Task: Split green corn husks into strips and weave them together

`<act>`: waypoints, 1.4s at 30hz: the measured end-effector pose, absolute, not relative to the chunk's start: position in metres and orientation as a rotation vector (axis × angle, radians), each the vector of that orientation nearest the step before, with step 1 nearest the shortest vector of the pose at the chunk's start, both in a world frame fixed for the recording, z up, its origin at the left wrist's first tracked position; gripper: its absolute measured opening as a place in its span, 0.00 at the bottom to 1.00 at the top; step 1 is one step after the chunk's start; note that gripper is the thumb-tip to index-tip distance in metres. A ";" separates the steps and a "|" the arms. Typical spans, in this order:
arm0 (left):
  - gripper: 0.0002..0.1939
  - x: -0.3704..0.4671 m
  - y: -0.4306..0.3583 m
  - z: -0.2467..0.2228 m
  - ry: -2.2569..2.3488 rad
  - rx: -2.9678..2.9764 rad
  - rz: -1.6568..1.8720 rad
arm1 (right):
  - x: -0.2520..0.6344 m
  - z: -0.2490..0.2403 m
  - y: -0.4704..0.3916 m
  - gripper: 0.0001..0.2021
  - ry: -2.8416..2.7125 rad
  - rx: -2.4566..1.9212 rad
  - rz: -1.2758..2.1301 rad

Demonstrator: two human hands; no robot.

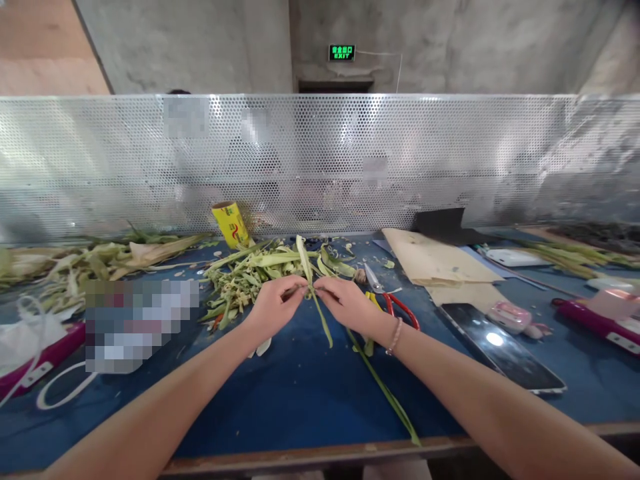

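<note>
My left hand (278,301) and my right hand (345,303) meet over the middle of the blue table, both pinched on one green leaf strip (321,320). Its upper end stands above my fingertips and its thin end hangs down toward me. Just behind and left of my hands lies a heap of pale green leaf strips (240,280). A long green stem (387,393) runs from under my right hand to the front edge. Beside my right wrist are red-handled scissors (400,308), partly hidden by the hand.
A yellow tube (231,225) stands at the perforated metal screen (310,167). Brown paper (440,257), a phone (503,347) and a pink case (509,316) lie to the right. More dried leaves (100,263) and a magenta tool (45,360) are on the left.
</note>
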State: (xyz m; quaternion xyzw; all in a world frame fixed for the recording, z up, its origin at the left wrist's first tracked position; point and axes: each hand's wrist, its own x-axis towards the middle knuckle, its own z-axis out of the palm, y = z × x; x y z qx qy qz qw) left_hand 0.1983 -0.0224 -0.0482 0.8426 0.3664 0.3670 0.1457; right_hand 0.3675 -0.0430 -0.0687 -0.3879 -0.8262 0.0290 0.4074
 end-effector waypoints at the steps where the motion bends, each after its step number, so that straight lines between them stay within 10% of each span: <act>1: 0.11 0.198 -0.022 -0.047 1.062 2.438 1.054 | 0.368 -0.068 -0.043 0.08 -2.080 -0.970 0.082; 42: 0.06 0.199 -0.023 -0.054 1.174 2.310 1.086 | 0.362 -0.075 -0.044 0.03 -2.012 -1.050 -0.011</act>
